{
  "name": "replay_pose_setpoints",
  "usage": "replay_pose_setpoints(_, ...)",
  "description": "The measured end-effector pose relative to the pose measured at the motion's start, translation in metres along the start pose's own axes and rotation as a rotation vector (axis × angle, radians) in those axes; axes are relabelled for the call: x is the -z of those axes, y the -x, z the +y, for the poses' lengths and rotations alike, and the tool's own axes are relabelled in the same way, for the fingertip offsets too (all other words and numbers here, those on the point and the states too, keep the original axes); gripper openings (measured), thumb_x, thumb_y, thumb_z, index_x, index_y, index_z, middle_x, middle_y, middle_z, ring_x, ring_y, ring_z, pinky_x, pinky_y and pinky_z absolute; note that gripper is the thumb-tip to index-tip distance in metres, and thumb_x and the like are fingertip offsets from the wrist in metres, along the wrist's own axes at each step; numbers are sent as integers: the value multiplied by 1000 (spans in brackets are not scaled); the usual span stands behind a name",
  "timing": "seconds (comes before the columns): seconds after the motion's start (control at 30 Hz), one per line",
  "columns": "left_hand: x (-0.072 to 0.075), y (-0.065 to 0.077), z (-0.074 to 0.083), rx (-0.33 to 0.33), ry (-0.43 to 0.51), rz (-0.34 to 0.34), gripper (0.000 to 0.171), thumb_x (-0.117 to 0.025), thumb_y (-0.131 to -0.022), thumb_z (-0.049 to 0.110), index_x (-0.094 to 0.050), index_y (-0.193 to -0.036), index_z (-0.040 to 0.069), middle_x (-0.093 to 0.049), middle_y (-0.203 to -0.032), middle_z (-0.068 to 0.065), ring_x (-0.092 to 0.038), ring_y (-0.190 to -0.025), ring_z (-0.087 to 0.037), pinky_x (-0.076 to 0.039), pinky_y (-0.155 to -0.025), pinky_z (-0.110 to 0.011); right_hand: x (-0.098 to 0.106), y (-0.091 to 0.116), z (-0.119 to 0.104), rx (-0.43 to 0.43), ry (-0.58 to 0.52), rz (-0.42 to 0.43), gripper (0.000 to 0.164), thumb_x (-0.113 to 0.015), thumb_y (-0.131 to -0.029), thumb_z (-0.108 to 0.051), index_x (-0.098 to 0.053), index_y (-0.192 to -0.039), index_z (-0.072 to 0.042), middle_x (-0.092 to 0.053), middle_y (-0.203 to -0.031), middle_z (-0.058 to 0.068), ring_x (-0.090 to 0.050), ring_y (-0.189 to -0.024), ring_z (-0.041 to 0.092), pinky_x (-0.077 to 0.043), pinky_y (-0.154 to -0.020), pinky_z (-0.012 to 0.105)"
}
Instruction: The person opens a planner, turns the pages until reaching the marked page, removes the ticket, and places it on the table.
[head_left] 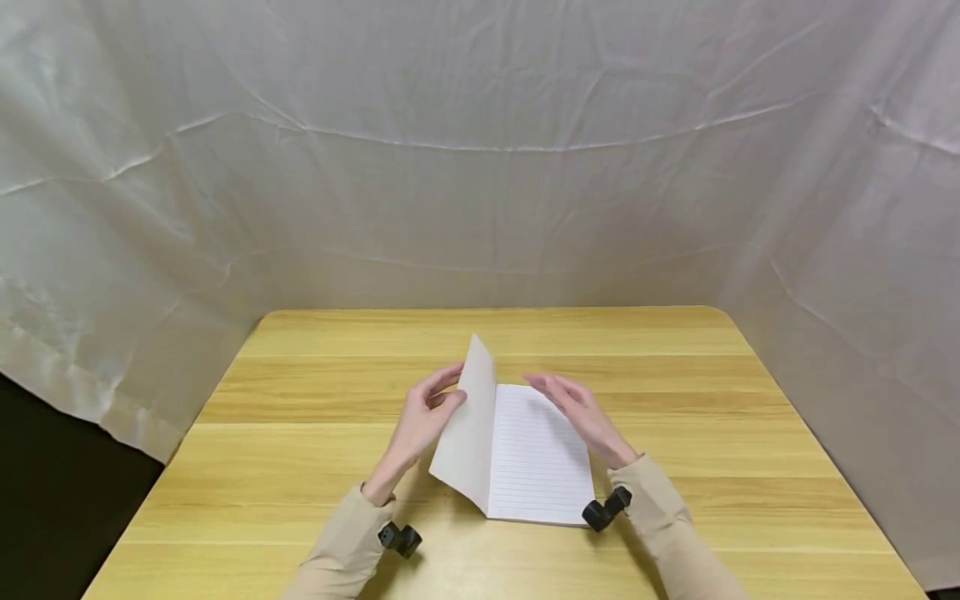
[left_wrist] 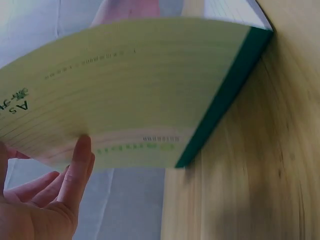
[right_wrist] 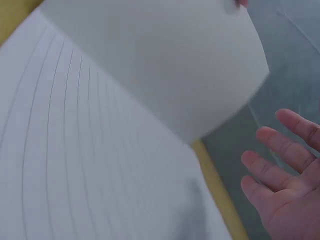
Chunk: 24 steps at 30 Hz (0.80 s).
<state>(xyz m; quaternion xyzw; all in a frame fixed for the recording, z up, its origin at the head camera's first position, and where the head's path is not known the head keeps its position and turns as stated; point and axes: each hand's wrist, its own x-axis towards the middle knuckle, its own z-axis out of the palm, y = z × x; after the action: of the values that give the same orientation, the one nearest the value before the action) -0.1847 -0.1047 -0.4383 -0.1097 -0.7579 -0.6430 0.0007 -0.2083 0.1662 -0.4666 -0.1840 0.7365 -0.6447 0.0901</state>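
A notebook lies partly opened on the table, its ruled white page [head_left: 540, 458] facing up. Its front cover [head_left: 474, 433] stands raised and leans left, plain on the inside. My left hand [head_left: 422, 417] pinches that cover near its free edge, thumb on the inner face and fingers on the outer one. In the left wrist view the outer cover [left_wrist: 120, 95] is pale yellow-green with print and a dark green spine [left_wrist: 225, 97]. Over the right edge of the page hovers my right hand [head_left: 587, 418], fingers extended and holding nothing; they look spread in the right wrist view.
The wood-grain table [head_left: 750, 467] extends on all sides of the notebook. Pale hanging sheets [head_left: 495, 200] enclose it at the back and sides. A small black camera [head_left: 400, 540] sits on the left wrist, another camera [head_left: 606, 508] on the right wrist.
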Motion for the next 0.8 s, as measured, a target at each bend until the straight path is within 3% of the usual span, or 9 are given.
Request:
replay_pose_setpoints(0.13, 16, -4, -6, 48, -5, -2, 48, -58, -98, 8, -51, -146, 5, -59, -141, -24, -65, -121, -39, -59, -92, -32, 16, 4, 16, -31, 64, 87, 45, -45, -108, -25, -51, -142, 5, -51, -149, 25, -44, -143, 41, -39, -110, 13)
replay_pose_setpoints(0.27, 35, -9, -14, 78, -4, -50, 53, -58, -98, 6, -45, -150, 5, -57, -141, -28, -68, -114, -40, -62, -81, -30, 30, 8, 30, -63, 139, 135, 44, -52, -106, -21, -52, -141, 4, -54, -146, 27, -49, -137, 42, -40, -102, 7)
replay_pose_setpoints(0.4, 52, -11, -24, 80, -20, -109, 63, -60, -96, -1, -36, -154, 2, -55, -140, -32, -72, -104, -33, -62, -75, -28, 40, 11, 40, -57, 294, 132, 43, -53, -105, -21, -54, -140, 4, -58, -141, 26, -56, -130, 41, -46, -106, 23)
replay_pose_setpoints(0.5, 62, -11, -32, 68, -38, -136, 70, -63, -92, -5, -32, -155, 0, -55, -135, -35, -73, -88, -19, -60, -72, -23, 45, 11, 42, -34, 371, 112, 42, -55, -104, -19, -54, -138, 6, -57, -141, 28, -57, -129, 44, -48, -110, 45)
replay_pose_setpoints(0.57, 66, -10, -37, 54, -60, -152, 74, -65, -90, -7, -31, -155, -2, -54, -130, -37, -66, -74, -9, -57, -68, -19, 49, 10, 43, -33, 401, 95, 42, -57, -103, -19, -55, -138, 5, -55, -143, 28, -54, -131, 45, -44, -113, 55)
replay_pose_setpoints(0.7, 71, -10, -50, 57, -154, -181, 78, -73, -85, -5, -35, -153, -3, -52, -125, -32, -44, -57, -2, -46, -58, -15, 56, 7, 43, -18, 477, 55, 42, -62, -100, -16, -57, -136, 5, -53, -144, 30, -51, -133, 49, -39, -114, 61)
replay_pose_setpoints(0.8, 70, -9, -58, 66, -255, -190, 77, -78, -83, 0, -39, -150, -5, -53, -118, -27, -42, -60, -5, -43, -56, -15, 60, 4, 41, 0, 541, 30, 44, -66, -97, -16, -58, -135, 6, -56, -141, 30, -52, -131, 50, -40, -113, 62)
